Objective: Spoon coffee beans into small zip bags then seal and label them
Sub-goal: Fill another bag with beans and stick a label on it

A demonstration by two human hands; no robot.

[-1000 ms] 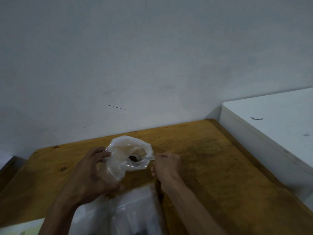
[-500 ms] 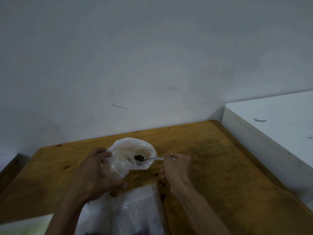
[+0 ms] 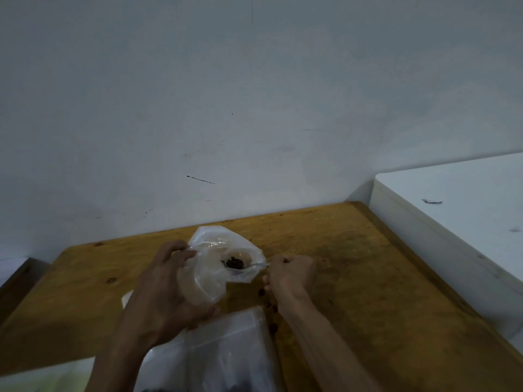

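Note:
My left hand [image 3: 167, 287] grips a small clear zip bag [image 3: 215, 264] by its side and holds its mouth open above the wooden table [image 3: 353, 267]. My right hand [image 3: 291, 274] is closed on the handle of a thin clear spoon [image 3: 254, 265] whose bowl reaches into the bag's mouth. A dark clump of coffee beans [image 3: 233, 263] sits on the spoon inside the bag. Three or so loose beans [image 3: 267, 305] lie on the table under my right wrist.
A larger clear plastic bag [image 3: 226, 352] lies at the near table edge, dark contents showing at the bottom. A white cabinet top [image 3: 458, 199] stands to the right, above table height. The grey wall runs behind the table. A pale sheet [image 3: 42, 374] lies at bottom left.
My right hand has pulled a little to the right, away from the bag, with the spoon still reaching in. The beans sit nearer the bag's mouth. Loose beans now show on the table.

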